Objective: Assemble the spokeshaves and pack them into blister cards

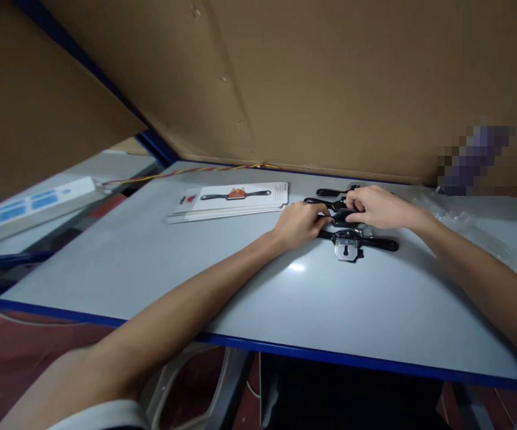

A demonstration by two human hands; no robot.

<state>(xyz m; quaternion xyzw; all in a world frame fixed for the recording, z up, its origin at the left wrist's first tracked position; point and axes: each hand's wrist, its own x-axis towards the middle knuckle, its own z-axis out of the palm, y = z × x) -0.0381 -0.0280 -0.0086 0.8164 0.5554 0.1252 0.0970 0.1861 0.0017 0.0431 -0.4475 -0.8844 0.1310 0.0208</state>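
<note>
Several black spokeshaves lie one behind another on the grey table. The nearest spokeshave (346, 249) rests flat, its silver blade plate facing up and its right handle bare. Just behind it, my left hand (300, 224) has its fingers closed around the left handle of another spokeshave (342, 218). Thumb and fingers of my right hand (377, 206) are bent over that tool's middle, pinching at its body; the exact contact is partly covered by the fingers. Farther back, the rearmost spokeshave (326, 192) shows only partly behind my right hand.
Left of the hands lies a pile of printed packaging cards (240, 196) picturing a spokeshave. Clear plastic wrap (459, 218) sits at the right. A cardboard wall (330, 89) rises behind, with a red-yellow cable (222, 169) along it. A white power strip (38, 200) is far left.
</note>
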